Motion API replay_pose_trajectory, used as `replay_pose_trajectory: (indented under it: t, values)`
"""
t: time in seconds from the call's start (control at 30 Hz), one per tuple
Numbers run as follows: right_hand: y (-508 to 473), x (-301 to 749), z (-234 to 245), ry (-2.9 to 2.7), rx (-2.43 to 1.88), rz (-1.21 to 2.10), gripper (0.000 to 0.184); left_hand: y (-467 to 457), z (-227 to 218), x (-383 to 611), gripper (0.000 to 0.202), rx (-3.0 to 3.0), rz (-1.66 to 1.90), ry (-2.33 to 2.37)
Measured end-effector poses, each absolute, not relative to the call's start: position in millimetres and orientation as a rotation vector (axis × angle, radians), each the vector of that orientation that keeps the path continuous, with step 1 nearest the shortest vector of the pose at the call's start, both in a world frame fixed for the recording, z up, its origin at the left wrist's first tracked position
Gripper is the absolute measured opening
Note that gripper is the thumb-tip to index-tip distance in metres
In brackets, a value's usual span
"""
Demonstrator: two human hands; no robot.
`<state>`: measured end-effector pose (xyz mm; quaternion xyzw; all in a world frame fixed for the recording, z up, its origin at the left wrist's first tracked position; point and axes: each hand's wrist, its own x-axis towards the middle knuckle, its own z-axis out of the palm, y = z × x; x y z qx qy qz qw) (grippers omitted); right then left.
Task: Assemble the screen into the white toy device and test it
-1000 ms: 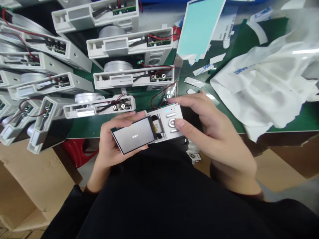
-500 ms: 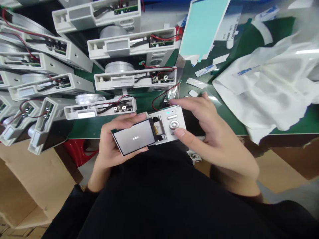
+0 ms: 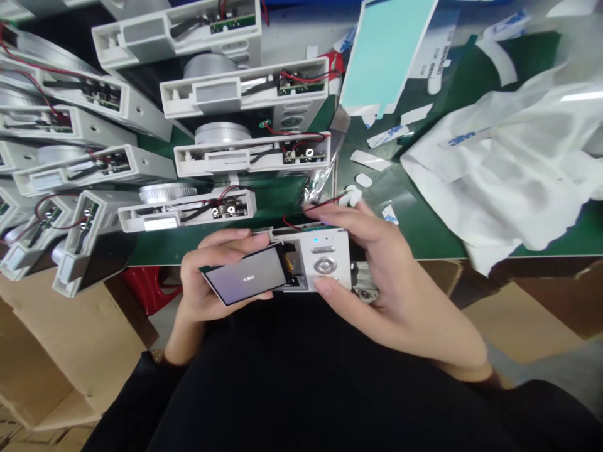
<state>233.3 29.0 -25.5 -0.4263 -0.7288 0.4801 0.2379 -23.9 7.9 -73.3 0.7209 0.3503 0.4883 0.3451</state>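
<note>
Between my two hands is a white digital camera point(image 3: 307, 260), its button side facing up and a small blue light lit. Its screen point(image 3: 249, 275) is lifted out of the body and tilted, glowing grey with a short line of text. My left hand point(image 3: 202, 270) is closed around the screen and the camera's left end. My right hand point(image 3: 391, 270) grips the other end, thumb by the lower buttons and forefinger along the top edge. Red wires come out at the top, near the right fingertips. The underside of the camera is hidden.
Several open-topped white cameras point(image 3: 254, 154) with wires stand in rows at left and centre. A pale green sheet point(image 3: 384, 53), adhesive scraps point(image 3: 370, 160) and a crumpled white bag point(image 3: 509, 144) lie on the green mat to the right. Below the table edge are cardboard boxes point(image 3: 80, 333) and a red stool point(image 3: 148, 289).
Both hands have brought the camera slightly lower and nearer my body, and it is turned more level. The right thumb has shifted to the left along the lower buttons.
</note>
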Motion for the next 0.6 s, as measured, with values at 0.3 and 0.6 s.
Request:
replay_pose_trajectory:
  t: [0.3,0.6]
  values:
    - [14,228,-31,-1.66,-1.251,1.538,0.057,8,-70,-20,0.088,1.867,1.254,0.913]
    - [22,223,-39,-1.539,-1.142,1.623,0.047,6,-68,-19,0.087,1.78,1.232,0.972]
